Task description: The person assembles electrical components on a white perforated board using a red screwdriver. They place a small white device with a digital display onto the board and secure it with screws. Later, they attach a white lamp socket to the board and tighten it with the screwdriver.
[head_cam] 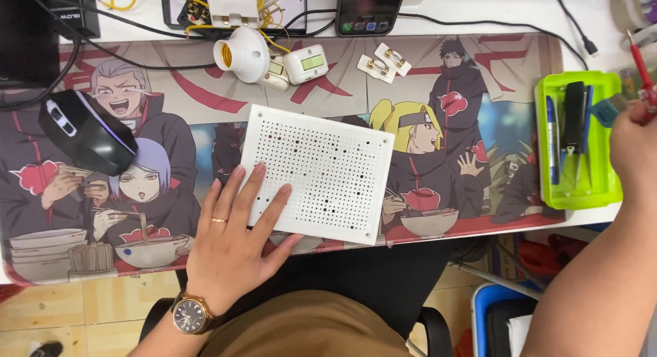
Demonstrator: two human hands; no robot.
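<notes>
At the far left of the frame a black mouse (85,132) sits on the printed mat (479,76) that covers the worktop (479,11). Right of it, at lower centre-left, the left hand (233,244) lies flat with fingers spread and released, its fingertips (259,169) pressing on the left edge of the white perforated board (321,172), which lies slightly tilted on the mat at mid-frame. A ring and a wristwatch (190,314) show on that hand and wrist. Above the board, at upper centre, lie a white lamp socket (241,54), a switch (306,62) and two small fuse holders (383,62), with a phone (369,8) at the top edge. At the right, a green tray (612,186) holds pens and tools. At the far right edge, the right hand (633,141) is closed around a red screwdriver (640,66), just beside the tray.
</notes>
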